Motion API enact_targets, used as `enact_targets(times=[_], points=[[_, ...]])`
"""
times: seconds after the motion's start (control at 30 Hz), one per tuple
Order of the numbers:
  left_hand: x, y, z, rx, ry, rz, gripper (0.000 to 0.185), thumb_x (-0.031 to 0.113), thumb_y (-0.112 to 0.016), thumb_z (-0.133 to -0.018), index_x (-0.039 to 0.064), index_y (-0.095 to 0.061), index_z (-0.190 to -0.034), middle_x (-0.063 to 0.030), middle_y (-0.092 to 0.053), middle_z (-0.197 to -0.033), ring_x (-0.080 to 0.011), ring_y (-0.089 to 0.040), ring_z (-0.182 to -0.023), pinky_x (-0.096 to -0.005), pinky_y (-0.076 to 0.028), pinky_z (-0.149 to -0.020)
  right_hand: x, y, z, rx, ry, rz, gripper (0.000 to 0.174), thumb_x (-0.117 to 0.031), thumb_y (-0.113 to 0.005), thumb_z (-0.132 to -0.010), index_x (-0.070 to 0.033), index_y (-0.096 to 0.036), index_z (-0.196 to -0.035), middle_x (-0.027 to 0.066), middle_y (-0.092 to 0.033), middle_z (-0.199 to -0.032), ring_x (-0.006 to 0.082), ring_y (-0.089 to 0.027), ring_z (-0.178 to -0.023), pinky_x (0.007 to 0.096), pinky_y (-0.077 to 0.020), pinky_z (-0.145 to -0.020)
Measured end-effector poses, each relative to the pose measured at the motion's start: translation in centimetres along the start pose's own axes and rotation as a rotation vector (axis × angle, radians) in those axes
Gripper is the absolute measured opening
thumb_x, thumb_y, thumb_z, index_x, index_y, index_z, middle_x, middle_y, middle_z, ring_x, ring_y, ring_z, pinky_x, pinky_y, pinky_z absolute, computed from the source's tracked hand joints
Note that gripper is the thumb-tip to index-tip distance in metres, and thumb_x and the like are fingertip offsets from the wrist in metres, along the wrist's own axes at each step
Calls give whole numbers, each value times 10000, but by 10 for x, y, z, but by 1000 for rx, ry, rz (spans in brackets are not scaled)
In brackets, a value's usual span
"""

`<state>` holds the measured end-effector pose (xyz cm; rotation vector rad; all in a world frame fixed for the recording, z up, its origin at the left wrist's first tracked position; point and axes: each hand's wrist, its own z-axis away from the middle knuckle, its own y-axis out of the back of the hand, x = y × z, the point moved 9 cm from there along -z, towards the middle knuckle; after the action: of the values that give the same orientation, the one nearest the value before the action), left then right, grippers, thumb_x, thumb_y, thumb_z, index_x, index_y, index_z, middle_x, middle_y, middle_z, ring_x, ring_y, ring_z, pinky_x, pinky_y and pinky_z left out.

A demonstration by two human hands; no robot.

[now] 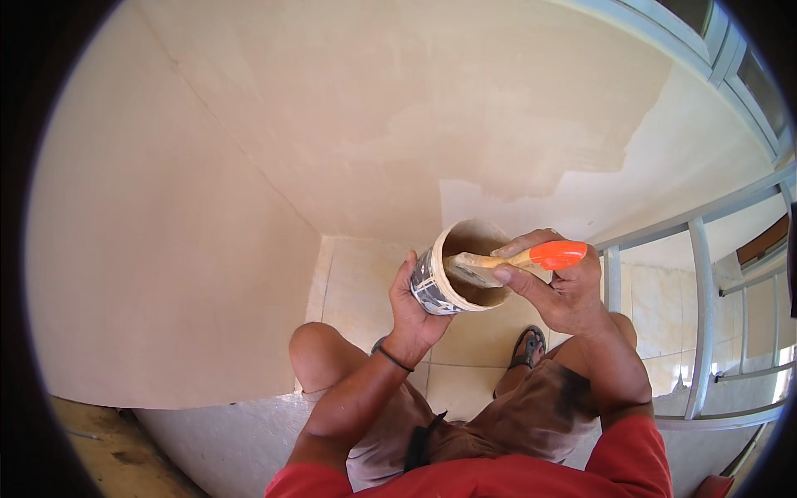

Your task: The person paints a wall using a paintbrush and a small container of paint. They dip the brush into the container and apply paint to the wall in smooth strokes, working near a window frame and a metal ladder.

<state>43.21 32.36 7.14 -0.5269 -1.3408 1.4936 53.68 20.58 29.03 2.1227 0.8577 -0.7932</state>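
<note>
My left hand [417,311] grips a small, paint-spattered plastic bucket [429,289] from its left side and below, its mouth tilted toward me. My right hand [554,283] holds a paintbrush [510,258] by its wooden handle with an orange end. The brush's head is inside the bucket, against or near the inner wall; its bristles show only in part. The contents at the bottom are hard to make out. Before me stands a wall [529,106] with a darker beige coat whose ragged edge borders a paler area [672,149].
A grey metal railing or ladder-like frame [702,311] stands close on my right. A window frame [735,81] is at the upper right. Another wall [174,267] meets the first in a corner at left. Floor tiles [467,348] lie between my knees, with a sandalled foot [529,348].
</note>
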Motion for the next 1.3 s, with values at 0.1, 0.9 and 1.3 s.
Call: enact_targets(times=[0.1,0.9,1.3], points=[[-1,-2,5,24,0,-2,611,623,-522,-1058,151,-649,-1427,-108,-661,-1455,-325,-615,-1349,-581,-495,-1126,7,-5,4,-11,-67,-47,148,-77,-828,-952,-1,-768,-1065,109,-792,-984,188,-774,-835,295,-593,-737],[-3,-3,4,-37,16,-17,660,634,-503,-1059,136,-624,-1475,-137,-634,-1501,-354,-602,-1376,-599,-472,-1147,13,-2,5,69,-149,-110,132,-35,-796,-981,36,-725,-1067,87,-756,-894,127,-722,-782,272,-564,-693],[-4,-1,1,-37,18,-37,667,634,-485,-1062,134,-613,-1484,-138,-630,-1506,-362,-600,-1379,-609,-483,-1139,9,2,1,85,-41,-11,95,-16,-785,-980,43,-724,-1024,80,-739,-887,111,-704,-760,262,-549,-666]])
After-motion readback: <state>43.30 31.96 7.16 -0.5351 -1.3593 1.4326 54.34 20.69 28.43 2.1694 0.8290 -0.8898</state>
